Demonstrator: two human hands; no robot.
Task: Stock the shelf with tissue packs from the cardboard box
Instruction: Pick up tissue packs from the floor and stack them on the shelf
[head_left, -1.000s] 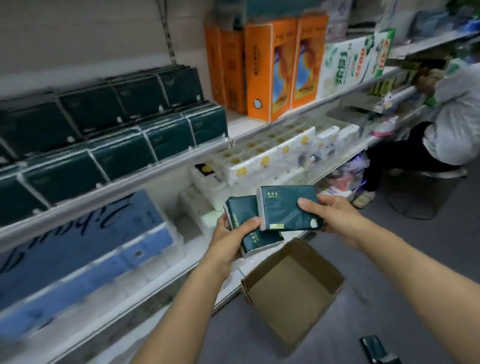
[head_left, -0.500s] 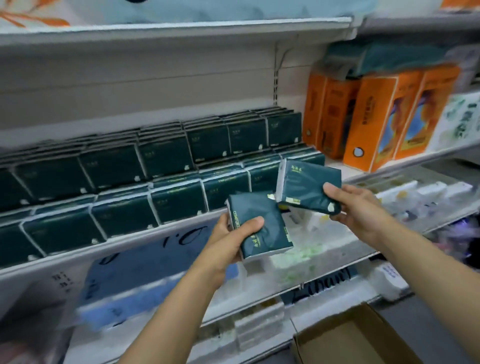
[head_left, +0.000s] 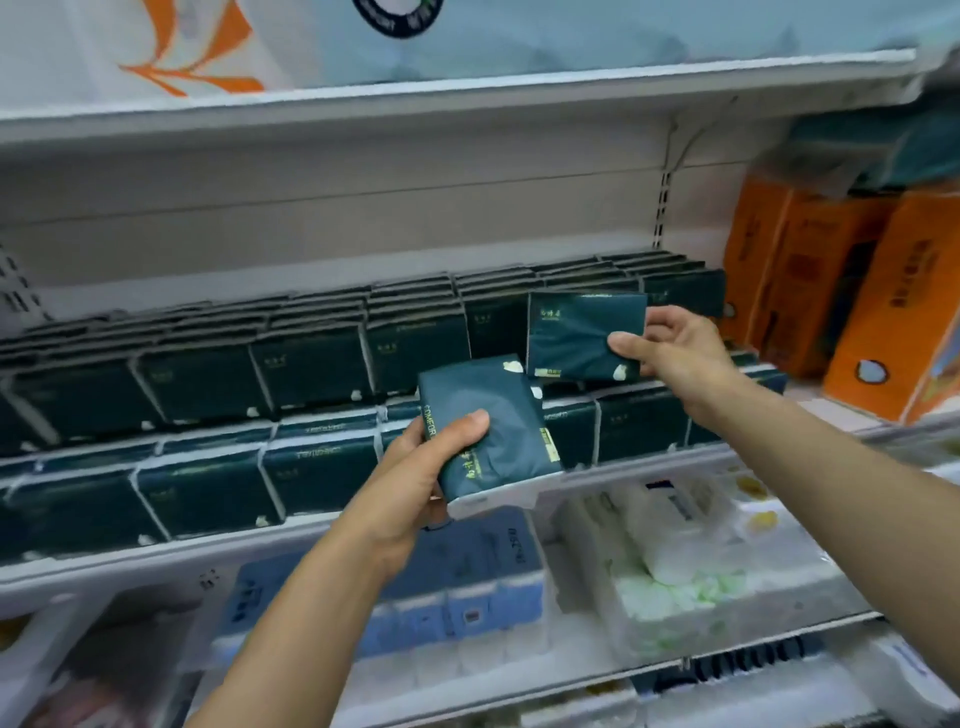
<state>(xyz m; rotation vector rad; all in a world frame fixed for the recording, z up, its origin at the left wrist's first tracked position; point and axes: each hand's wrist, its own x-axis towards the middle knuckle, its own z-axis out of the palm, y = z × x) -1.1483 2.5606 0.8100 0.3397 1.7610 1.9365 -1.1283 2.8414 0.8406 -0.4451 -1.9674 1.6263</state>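
Item 1: my left hand (head_left: 415, 467) gripped a dark green tissue pack (head_left: 488, 421), thumb across its face, held in front of the shelf (head_left: 649, 467) edge. Item 2: my right hand (head_left: 670, 353) pinched a second pack (head_left: 576, 332) by its right edge, raised upright before the stocked rows of green packs (head_left: 311, 364). Item 3: orange cartons (head_left: 831, 291) stood at the right.

Orange boxes (head_left: 852, 291) run off the right edge; lower-shelf packs (head_left: 675, 566) blur; left hand (head_left: 415, 467) hides its pack's corner.
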